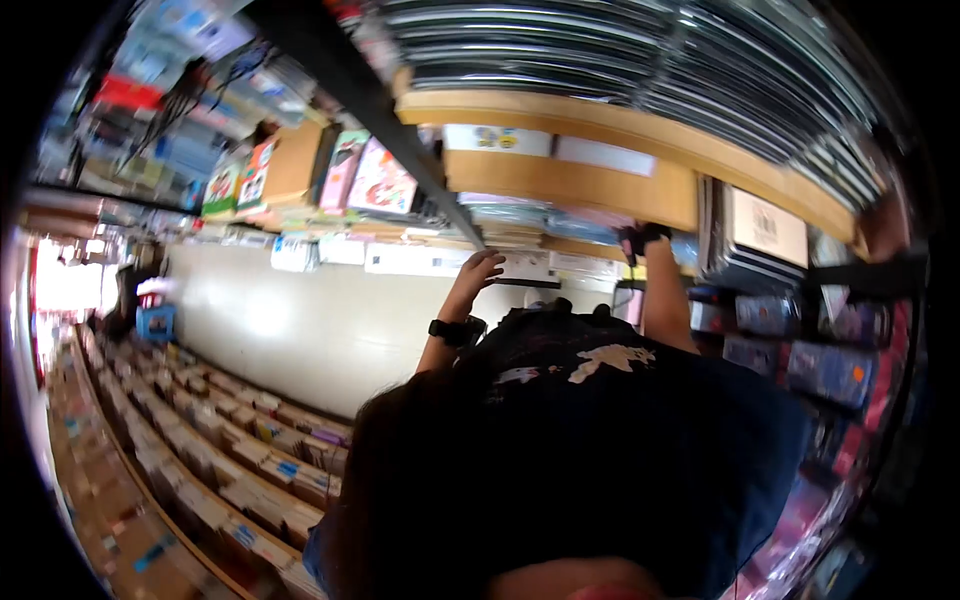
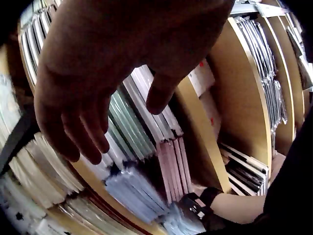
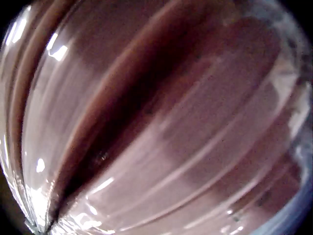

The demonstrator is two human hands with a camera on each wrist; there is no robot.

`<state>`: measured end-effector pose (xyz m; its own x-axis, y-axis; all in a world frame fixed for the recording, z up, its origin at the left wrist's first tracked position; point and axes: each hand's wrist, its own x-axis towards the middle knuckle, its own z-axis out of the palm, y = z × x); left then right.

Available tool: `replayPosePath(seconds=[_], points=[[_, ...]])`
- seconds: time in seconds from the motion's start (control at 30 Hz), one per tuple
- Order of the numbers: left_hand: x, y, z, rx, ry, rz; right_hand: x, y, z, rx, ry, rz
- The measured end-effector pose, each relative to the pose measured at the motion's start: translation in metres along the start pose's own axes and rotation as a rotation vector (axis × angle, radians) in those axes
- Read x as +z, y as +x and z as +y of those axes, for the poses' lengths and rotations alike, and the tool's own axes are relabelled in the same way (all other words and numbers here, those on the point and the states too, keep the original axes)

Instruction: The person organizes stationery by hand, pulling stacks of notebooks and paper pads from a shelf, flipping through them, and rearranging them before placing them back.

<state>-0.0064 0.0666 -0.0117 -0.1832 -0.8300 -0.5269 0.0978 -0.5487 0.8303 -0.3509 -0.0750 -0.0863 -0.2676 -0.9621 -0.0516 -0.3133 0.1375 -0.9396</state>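
My left hand (image 1: 478, 268) is raised in front of a wooden shelf (image 1: 560, 185), fingers spread and relaxed, holding nothing. In the left wrist view the left hand (image 2: 93, 98) hovers just off rows of thin plastic-wrapped items (image 2: 142, 122) standing on edge, with pink ones (image 2: 171, 166) beside them. My right forearm (image 1: 665, 300) reaches into the shelf. Its black wrist strap (image 1: 640, 238) shows, but the hand itself is hidden among the stock. The right wrist view is filled with blurred glossy wrapped items (image 3: 156, 127) pressed close to the lens.
Long rows of bins with packaged goods (image 1: 200, 450) run along the aisle at lower left. Colourful boxes (image 1: 370, 180) sit on a neighbouring shelf, and a blue crate (image 1: 155, 322) stands far down the aisle. More wrapped stock (image 1: 830, 370) fills the shelves on the right.
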Motion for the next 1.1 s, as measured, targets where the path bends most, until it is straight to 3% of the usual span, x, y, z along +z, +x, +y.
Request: replayPosePath(seconds=[0.13,0.23,0.33,0.43,0.7,0.73,0.8,0.83,0.87,0.93,0.97,1.0,1.07,1.1], points=[[-0.024,-0.019,0.0,0.026,0.025,0.195,0.001,0.001,0.006,-0.059,-0.118,-0.038],[-0.043,-0.037,0.005,0.175,-0.115,0.375,-0.003,-0.001,0.01,-0.098,-0.185,-0.048],[-0.06,-0.047,0.01,0.195,-0.146,0.54,-0.005,-0.003,0.015,-0.127,-0.234,-0.068],[-0.074,-0.049,0.02,0.254,-0.173,0.604,-0.003,-0.002,0.015,-0.156,-0.262,-0.081],[-0.113,-0.003,0.07,0.479,-0.019,0.823,0.0,-0.004,0.011,-0.209,-0.319,-0.108],[-0.111,0.0,0.079,0.487,-0.022,0.824,0.0,-0.005,0.011,-0.212,-0.33,-0.112],[-0.094,0.0,0.102,0.61,0.303,0.988,0.0,-0.009,0.013,-0.226,-0.347,-0.12],[-0.087,-0.001,0.109,0.559,0.27,0.997,0.001,-0.011,0.015,-0.237,-0.358,-0.125],[-0.092,0.011,0.106,0.632,0.2,1.069,0.001,-0.013,0.017,-0.245,-0.374,-0.127],[-0.101,0.023,0.104,0.561,-0.082,0.923,0.005,-0.016,0.02,-0.267,-0.388,-0.141],[-0.071,-0.003,0.127,0.603,-0.062,0.989,0.008,-0.019,0.021,-0.276,-0.399,-0.146],[-0.081,0.006,0.119,0.6,-0.062,0.994,0.008,-0.021,0.022,-0.286,-0.409,-0.148],[-0.119,0.052,0.086,0.682,0.288,1.143,0.012,-0.023,0.024,-0.338,-0.447,-0.128],[-0.136,0.069,0.073,0.711,0.145,1.039,0.013,-0.023,0.023,-0.362,-0.464,-0.114]])
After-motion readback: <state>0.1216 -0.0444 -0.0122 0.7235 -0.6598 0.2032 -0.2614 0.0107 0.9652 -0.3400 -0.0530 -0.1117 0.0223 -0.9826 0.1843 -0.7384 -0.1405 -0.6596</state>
